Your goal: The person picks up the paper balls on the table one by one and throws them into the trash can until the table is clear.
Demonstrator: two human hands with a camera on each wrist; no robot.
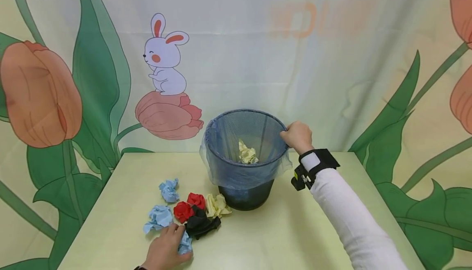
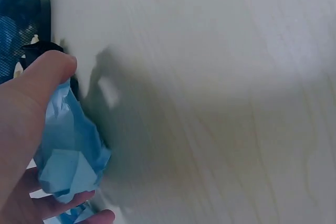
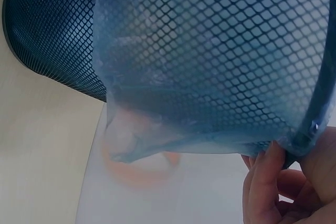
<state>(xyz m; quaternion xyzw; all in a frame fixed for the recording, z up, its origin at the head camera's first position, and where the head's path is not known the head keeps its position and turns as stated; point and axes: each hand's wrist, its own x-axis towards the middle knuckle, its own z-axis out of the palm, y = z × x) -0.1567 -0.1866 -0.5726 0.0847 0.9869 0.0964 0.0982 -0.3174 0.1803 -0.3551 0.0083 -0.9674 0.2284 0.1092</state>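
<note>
A black mesh wastebasket [image 1: 245, 198], lined with a translucent blue bag [image 1: 239, 175], stands on the table with a crumpled pale yellow paper [image 1: 248, 153] inside. My right hand [image 1: 298, 136] grips its rim at the right; the right wrist view shows the fingers [image 3: 266, 182] pinching rim and liner. At the front left, my left hand [image 1: 165, 247] holds a crumpled light blue paper [image 2: 68, 140] between thumb and fingers. Close by lie a crumpled black paper [image 1: 200, 224], two red ones [image 1: 183, 212], a yellow one [image 1: 217, 205] and two more blue ones [image 1: 160, 217].
The pale table [image 1: 295, 237] reaches back to a hanging cloth [image 1: 236, 57] printed with tulips and a rabbit. The basket stands near the table's back edge, just right of the paper pile. A camera strap [image 1: 318, 163] sits on my right wrist.
</note>
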